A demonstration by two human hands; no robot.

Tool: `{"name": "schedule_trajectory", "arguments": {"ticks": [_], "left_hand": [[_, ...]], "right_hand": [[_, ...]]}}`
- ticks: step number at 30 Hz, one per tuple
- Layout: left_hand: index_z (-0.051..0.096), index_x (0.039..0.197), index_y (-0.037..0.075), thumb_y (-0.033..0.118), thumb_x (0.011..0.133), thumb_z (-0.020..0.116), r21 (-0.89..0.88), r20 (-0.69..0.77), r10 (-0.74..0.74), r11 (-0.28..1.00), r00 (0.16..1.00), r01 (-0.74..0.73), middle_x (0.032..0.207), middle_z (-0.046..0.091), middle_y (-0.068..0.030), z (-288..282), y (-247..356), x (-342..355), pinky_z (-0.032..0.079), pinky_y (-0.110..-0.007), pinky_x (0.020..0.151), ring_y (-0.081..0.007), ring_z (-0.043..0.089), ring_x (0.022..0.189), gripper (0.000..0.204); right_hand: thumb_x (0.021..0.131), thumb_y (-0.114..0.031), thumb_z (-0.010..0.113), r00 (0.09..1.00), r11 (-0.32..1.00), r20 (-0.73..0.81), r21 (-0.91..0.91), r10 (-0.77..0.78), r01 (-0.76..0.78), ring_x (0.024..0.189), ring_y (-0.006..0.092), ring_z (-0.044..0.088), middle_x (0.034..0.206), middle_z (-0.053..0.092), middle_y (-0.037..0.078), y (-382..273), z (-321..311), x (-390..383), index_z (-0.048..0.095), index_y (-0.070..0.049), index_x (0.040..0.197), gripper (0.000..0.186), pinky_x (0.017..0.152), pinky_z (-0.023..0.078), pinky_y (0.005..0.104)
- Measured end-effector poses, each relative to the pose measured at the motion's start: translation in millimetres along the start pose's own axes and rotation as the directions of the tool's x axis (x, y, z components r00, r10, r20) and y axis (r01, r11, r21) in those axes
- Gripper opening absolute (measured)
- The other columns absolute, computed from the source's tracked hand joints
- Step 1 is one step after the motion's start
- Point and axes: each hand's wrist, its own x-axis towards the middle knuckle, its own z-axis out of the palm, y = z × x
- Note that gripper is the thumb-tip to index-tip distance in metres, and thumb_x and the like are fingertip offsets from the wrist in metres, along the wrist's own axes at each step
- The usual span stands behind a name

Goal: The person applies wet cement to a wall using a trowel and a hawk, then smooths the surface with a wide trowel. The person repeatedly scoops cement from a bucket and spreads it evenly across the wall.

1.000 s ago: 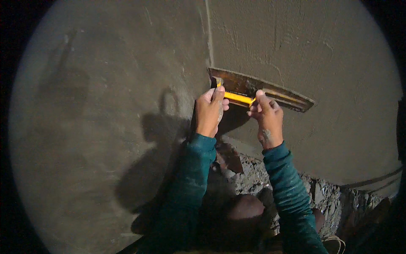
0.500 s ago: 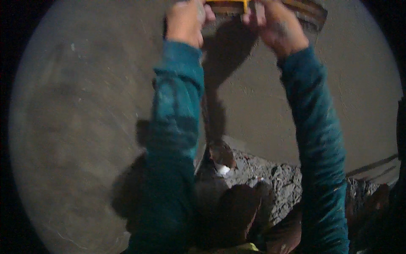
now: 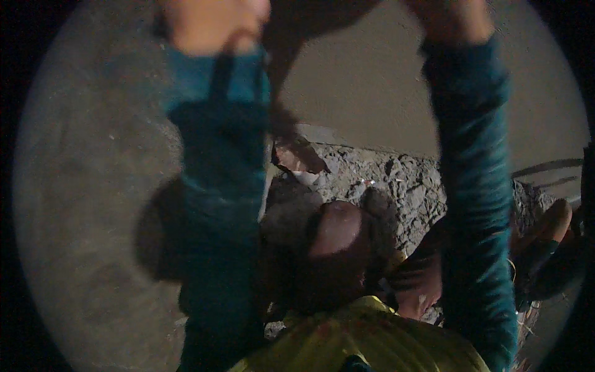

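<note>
My left hand [image 3: 214, 25] is blurred at the top edge, its fingers mostly cut off by the frame. At the top right, only the wrist and back part of my right hand [image 3: 455, 18] show; its fingers are out of sight. Both arms reach forward in teal sleeves over smooth, wet-looking grey cement [image 3: 359, 93]. Whatever the hands hold now lies outside the picture. Dark shadows of the arms fall across the surface between them.
Below the smooth cement runs a strip of rough, lumpy grey material [image 3: 409, 186], with a reddish-brown chunk [image 3: 300, 156] at its left end. My bent knee [image 3: 338, 229] and yellow-green clothing [image 3: 365, 335] are near. Dark curved lines [image 3: 545, 166] lie at right.
Both hands have gone up toward the top edge and farther apart. The brown board with a yellow bar that they gripped has left the view. The rough strip appears higher.
</note>
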Motion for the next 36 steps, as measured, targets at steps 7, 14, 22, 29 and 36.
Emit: {"name": "schedule_trajectory", "arguments": {"ticks": [7,14,22,29,36], "left_hand": [[0.057,0.129,0.001,0.023,0.104,0.064,-0.012,0.175,-0.607,0.786,0.775,0.618,0.121,0.064,-0.0050,-50,-92,-206,0.058,-0.033,0.089,-0.0137,0.063,0.108,0.034],[0.062,0.125,-0.003,0.024,0.104,0.062,0.620,0.480,-0.877,0.348,0.012,0.703,0.118,0.069,-0.0148,-138,-132,-280,0.051,-0.039,0.100,-0.0249,0.065,0.116,0.035],[0.067,0.127,-0.002,0.031,0.104,0.057,0.952,0.305,-0.887,0.297,0.348,-0.075,0.117,0.072,-0.0238,-113,-51,-211,0.052,-0.039,0.095,-0.0316,0.070,0.108,0.042],[0.070,0.121,-0.002,0.020,0.101,0.064,0.796,0.300,-0.704,0.556,0.643,0.238,0.111,0.075,-0.0150,2,-6,-210,0.053,-0.033,0.088,-0.0183,0.069,0.098,0.030],[0.072,0.115,-0.002,0.018,0.101,0.063,0.818,0.362,-0.754,0.538,0.548,0.201,0.107,0.076,-0.0140,1,-33,-235,0.053,-0.033,0.090,-0.0185,0.070,0.100,0.026]], "right_hand": [[0.100,-0.004,0.047,0.758,0.759,0.096,0.034,0.645,-0.650,0.089,0.0437,0.054,0.104,0.055,0.023,-80,0,-269,0.048,0.002,0.128,0.029,0.075,0.045,0.0508],[0.112,-0.035,0.045,-0.008,-0.266,0.365,0.663,0.931,-0.700,0.102,0.0247,0.066,0.116,0.064,0.013,-89,-2,-419,0.046,-0.007,0.133,0.035,0.077,0.057,0.0384],[0.110,-0.033,0.044,-0.123,-0.392,0.454,0.565,0.882,-0.726,0.083,0.0234,0.072,0.107,0.068,0.012,-79,12,-525,0.049,-0.005,0.128,0.034,0.061,0.061,0.0345],[0.109,-0.036,0.049,-0.184,-0.427,0.418,0.618,0.890,-0.661,0.072,0.0235,0.071,0.092,0.071,0.013,-60,44,-538,0.047,-0.004,0.121,0.034,0.057,0.061,0.0346],[0.108,-0.034,0.050,-0.267,-0.420,0.341,0.537,0.901,-0.732,0.066,0.0226,0.070,0.093,0.074,0.020,-34,22,-456,0.047,-0.003,0.109,0.031,0.053,0.058,0.0333]]}}
